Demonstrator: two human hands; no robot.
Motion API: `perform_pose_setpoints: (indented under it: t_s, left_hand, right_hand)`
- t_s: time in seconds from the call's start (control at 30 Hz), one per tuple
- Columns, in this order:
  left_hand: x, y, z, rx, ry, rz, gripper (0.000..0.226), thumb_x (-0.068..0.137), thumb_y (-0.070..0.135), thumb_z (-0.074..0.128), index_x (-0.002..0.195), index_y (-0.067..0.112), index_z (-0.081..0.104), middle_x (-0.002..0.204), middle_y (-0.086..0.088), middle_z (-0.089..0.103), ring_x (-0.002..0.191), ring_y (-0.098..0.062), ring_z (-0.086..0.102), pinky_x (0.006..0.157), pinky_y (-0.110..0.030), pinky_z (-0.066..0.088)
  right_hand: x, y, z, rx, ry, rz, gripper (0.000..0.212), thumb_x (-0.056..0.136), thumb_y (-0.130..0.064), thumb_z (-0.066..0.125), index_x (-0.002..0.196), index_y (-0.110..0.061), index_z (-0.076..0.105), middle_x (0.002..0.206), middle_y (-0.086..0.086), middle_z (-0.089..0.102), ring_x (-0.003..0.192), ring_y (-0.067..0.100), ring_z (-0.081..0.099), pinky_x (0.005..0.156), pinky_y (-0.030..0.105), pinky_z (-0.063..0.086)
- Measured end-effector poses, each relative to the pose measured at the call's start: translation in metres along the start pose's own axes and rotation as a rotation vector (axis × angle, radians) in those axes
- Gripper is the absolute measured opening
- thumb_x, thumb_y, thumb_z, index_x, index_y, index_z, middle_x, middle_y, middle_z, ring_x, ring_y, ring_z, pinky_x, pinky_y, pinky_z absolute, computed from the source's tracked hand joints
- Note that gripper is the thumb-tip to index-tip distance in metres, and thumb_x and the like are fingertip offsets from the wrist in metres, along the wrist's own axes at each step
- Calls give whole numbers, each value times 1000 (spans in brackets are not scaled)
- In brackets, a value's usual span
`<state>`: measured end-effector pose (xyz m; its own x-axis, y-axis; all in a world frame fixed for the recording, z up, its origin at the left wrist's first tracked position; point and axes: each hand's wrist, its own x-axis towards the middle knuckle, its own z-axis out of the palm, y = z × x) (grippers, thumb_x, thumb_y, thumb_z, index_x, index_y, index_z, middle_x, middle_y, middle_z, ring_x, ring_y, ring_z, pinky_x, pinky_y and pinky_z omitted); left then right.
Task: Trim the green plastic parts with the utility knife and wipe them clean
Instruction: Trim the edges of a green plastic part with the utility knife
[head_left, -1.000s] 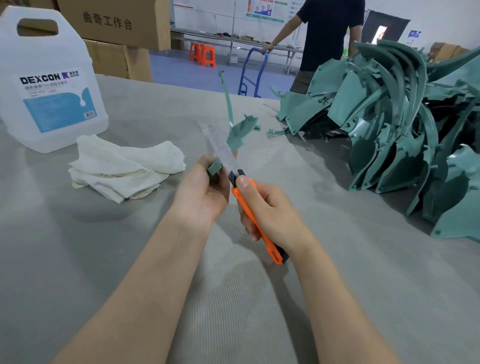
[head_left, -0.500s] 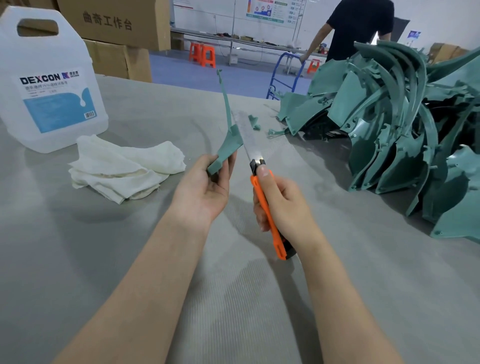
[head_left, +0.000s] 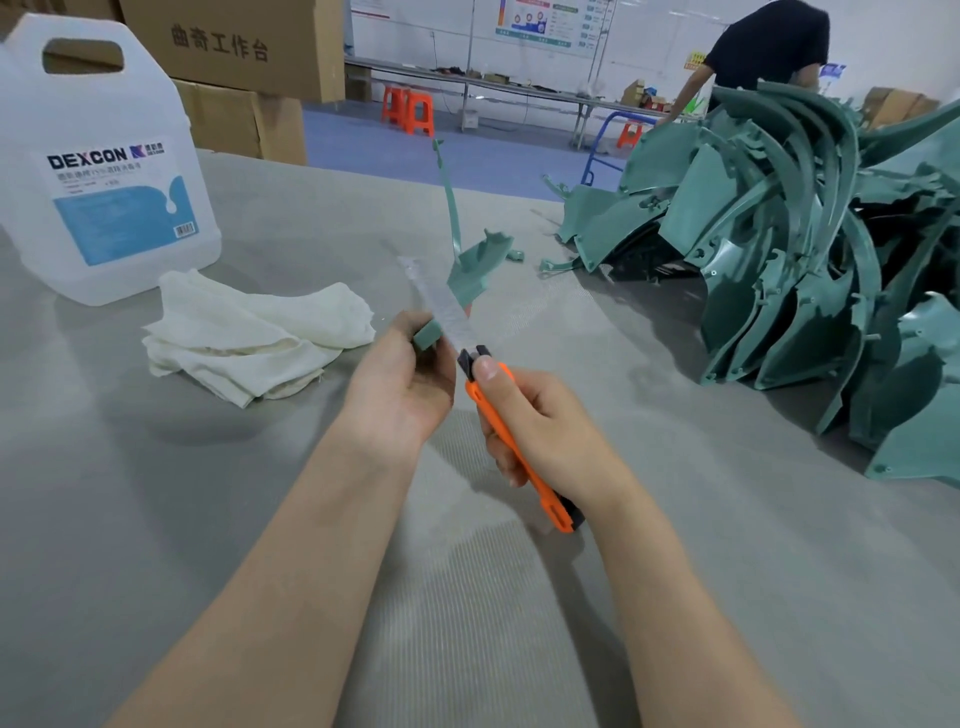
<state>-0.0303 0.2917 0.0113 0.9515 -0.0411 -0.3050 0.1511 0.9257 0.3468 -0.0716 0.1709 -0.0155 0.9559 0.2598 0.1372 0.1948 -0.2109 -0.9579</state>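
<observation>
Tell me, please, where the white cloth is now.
In the head view, the white cloth lies crumpled on the table, left of the left hand and just in front of the DEXCON jug.

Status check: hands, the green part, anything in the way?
Left hand grips green part. Right hand grips utility knife, blade across part. Cloth aside, nothing blocking.
</observation>
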Motion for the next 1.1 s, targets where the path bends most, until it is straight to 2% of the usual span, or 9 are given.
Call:
perform_pose_setpoints:
  t_s: [0.1, 0.17, 0.3, 0.4, 0.5, 0.6, 0.73, 0.97, 1.1]
  left_hand:
    - [0, 1, -6, -5, -107, -49, 24, 95, 4, 41, 77, 3, 56, 88, -12, 62, 78, -17, 62, 55, -21, 54]
    - [2, 1, -6, 75, -66, -43, 23, 96, 4, 39, 76, 6, 52, 83, -10, 57, 70, -14, 57, 50, -18, 49]
    - [7, -4, -1, 80, 33, 68, 9, 91, -2, 52, 85, 2, 57, 83, -10, 65, 76, -18, 63, 65, -23, 57]
    - [5, -10, -2, 94, 0, 111, 8, 91, -3, 52, 94, 2, 58, 86, -8, 68, 72, -16, 68, 59, -24, 59]
    - [2, -15, -3, 159, -36, 177, 9, 92, -2, 52, 92, 4, 59, 81, -6, 71, 66, -14, 70, 55, -21, 55]
    - [3, -18, -5, 191, -30, 238, 10, 92, -1, 52, 99, 4, 58, 93, -9, 70, 73, -15, 70, 60, -22, 56]
    - [2, -19, -5, 220, -56, 261, 12, 93, 0, 51, 102, 5, 58, 97, -8, 69, 79, -15, 69, 64, -23, 57]
    - [5, -13, -5, 165, -32, 288, 14, 92, -2, 52, 100, 7, 58, 99, -7, 68, 82, -15, 68, 62, -23, 57]
    - [6, -13, -8, 213, -56, 324, 17, 93, -1, 52, 107, 6, 58, 103, -7, 69, 85, -14, 69, 64, -22, 56]
  right_hand:
    - [-1, -2, 3, -42, -103, 4, 51, 101, -40, 47, 52, -32, 57, 44, -11, 40, 40, 9, 39, 39, 22, 37]
    - [-2, -6, 1, 5, -98, -16, 44, 97, -46, 47, 58, -28, 59, 43, -8, 44, 37, 8, 41, 39, 20, 38]
    - [1, -11, -7, 250, 205, -136, 44, 81, -52, 63, 75, -8, 57, 49, 3, 51, 40, 13, 45, 44, 21, 40]
    - [4, -10, -10, 252, 386, -171, 21, 82, -35, 72, 70, -21, 63, 61, 4, 62, 44, 12, 48, 45, 21, 42]
    - [5, -8, -8, 164, 405, -104, 20, 85, -30, 73, 67, -21, 68, 68, 12, 68, 46, 10, 50, 48, 22, 44]
    - [5, -10, -6, 188, 389, -69, 22, 88, -23, 70, 66, -21, 67, 69, 6, 72, 44, 10, 50, 47, 21, 44]
    - [4, -13, -11, 280, 332, -35, 12, 93, -12, 60, 82, -11, 64, 70, 3, 72, 42, 8, 48, 46, 17, 42]
    - [2, -15, -26, 309, 424, 57, 16, 88, -7, 61, 72, -10, 65, 60, 0, 65, 40, 9, 45, 42, 18, 39]
    - [4, -13, -21, 319, 365, 71, 16, 89, -11, 63, 74, -10, 65, 61, 1, 67, 41, 9, 46, 44, 19, 40]
